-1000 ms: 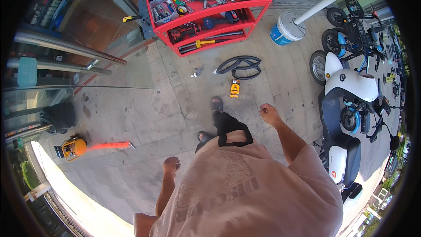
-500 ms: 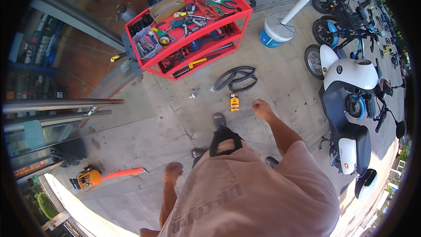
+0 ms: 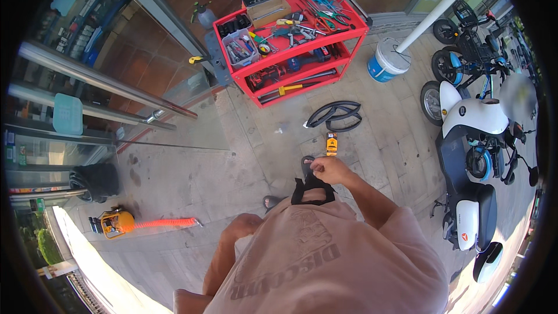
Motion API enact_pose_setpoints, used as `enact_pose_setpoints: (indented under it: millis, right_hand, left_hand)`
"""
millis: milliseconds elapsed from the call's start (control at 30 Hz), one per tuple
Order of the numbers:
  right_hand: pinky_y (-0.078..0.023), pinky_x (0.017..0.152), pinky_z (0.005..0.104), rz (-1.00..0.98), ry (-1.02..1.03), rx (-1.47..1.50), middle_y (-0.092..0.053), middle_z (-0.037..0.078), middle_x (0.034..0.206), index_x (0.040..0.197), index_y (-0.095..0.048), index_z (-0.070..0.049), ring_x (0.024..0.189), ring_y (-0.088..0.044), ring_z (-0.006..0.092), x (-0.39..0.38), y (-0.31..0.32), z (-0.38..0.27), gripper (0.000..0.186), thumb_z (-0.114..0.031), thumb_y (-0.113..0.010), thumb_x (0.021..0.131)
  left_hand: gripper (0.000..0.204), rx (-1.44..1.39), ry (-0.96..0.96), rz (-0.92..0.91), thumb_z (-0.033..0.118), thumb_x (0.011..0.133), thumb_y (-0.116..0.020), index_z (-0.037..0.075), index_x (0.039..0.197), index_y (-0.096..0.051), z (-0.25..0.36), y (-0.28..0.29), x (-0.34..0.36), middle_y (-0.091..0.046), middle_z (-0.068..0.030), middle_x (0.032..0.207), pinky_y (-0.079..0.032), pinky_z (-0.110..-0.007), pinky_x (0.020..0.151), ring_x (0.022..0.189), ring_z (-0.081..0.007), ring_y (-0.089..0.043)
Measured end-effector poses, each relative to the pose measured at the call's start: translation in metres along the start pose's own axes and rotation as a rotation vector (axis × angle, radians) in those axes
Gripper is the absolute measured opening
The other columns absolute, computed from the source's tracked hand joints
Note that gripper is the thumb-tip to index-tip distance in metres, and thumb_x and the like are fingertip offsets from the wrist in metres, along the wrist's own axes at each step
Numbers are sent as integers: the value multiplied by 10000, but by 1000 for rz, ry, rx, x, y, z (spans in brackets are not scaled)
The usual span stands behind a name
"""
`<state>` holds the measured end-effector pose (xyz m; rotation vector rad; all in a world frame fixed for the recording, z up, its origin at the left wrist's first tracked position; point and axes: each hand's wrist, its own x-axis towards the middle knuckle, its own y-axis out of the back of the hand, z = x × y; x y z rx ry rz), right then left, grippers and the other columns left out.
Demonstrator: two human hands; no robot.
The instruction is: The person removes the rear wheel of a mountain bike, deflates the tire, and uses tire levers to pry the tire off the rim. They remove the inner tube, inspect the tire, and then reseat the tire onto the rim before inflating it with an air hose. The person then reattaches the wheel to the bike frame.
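My right hand (image 3: 330, 170) is held in front of my waist with its fingers curled in; whether anything is inside the fingers is hidden. At my left side, my left hand (image 3: 244, 225) is against the shirt, its fingers mostly out of sight. Just beyond the right hand a small yellow and black box (image 3: 331, 144) lies on the paving, apart from the hand. A black rubber tube, looped like a tyre inner tube (image 3: 334, 117), lies behind that box. Further off stands a red tool cart (image 3: 302, 86), with pliers, wrenches and other hand tools on its top.
To the right is a parked white and black scooter (image 3: 465, 116), with several bikes behind. A white bucket (image 3: 390, 58) holds a white pole. On the left are a glass door's metal handle (image 3: 104, 78) and a yellow air compressor (image 3: 118, 222) with an orange coiled hose (image 3: 165, 222).
My right hand has swung inward to in front of my waist. The left hand has come up against my side. The whole scene has shifted rightward in view.
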<state>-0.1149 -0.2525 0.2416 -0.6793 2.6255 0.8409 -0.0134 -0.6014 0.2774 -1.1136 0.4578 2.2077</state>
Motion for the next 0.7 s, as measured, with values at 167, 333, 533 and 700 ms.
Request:
enact_pose_setpoints:
  millis: [167, 333, 533, 700]
  right_hand:
    - [-485, 702, 322, -288, 69, -87, -660, 106, 842, 928, -637, -67, 793, -633, 237, 3, -16, -70, 217, -158, -631, 732]
    - [-477, 649, 276, -363, 73, -90, -645, 63, 787, 936, -636, -61, 693, -600, 153, -5, -20, -116, 198, -138, -643, 753]
    - [-436, 616, 215, -220, 234, 153, -595, 5, 774, 952, -614, -12, 667, -518, 66, 14, -13, -199, 166, -52, -625, 790]
    - [-415, 671, 239, -14, 985, 324, -554, 96, 930, 1061, -530, 24, 805, -508, 127, -12, -3, -343, 334, -155, -643, 803]
  left_hand:
    - [265, -26, 41, 16, 191, 762, -632, 14, 957, -661, -12, 7, -18, -657, -75, 867, -461, -270, 750, 812, -156, -589]
    - [262, -28, -117, 148, 209, 759, -655, 35, 955, -663, -29, 7, -47, -657, -64, 856, -461, -274, 753, 809, -156, -589]
    - [233, -246, -192, 276, 218, 749, -666, 45, 905, -671, -72, 4, -80, -655, -58, 836, -460, -277, 744, 791, -145, -587]
    - [208, -152, -168, 413, 223, 753, -656, 57, 877, -672, -101, -1, -115, -652, -69, 807, -466, -283, 718, 759, -149, -592]
